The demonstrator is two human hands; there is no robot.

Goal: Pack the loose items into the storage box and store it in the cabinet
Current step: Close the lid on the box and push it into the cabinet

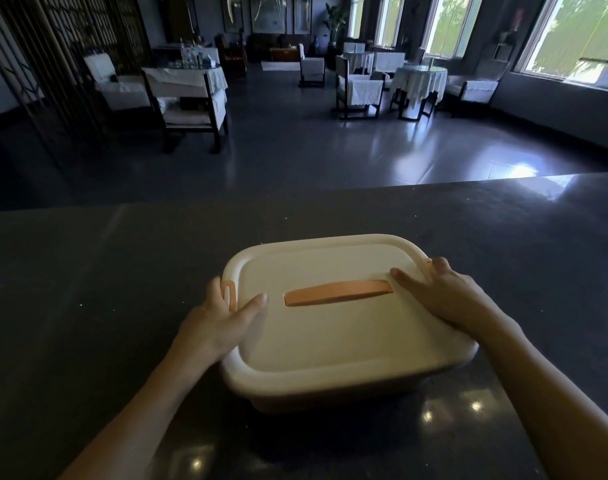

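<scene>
We gripped the box [313, 405] on the counter [87, 271], left hand [222, 317] and right hand [444, 292] curled round its sides, thumbs on the lid [330, 334], apparently latching it; next, lift it level

Left grip [219, 323] and right grip [448, 296] are bare, as are both forearms [139, 410].

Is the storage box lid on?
On: the lid covers the storage box, handle flat. Left hand and right hand grip its ends; clips latched, cannot tell.
</scene>
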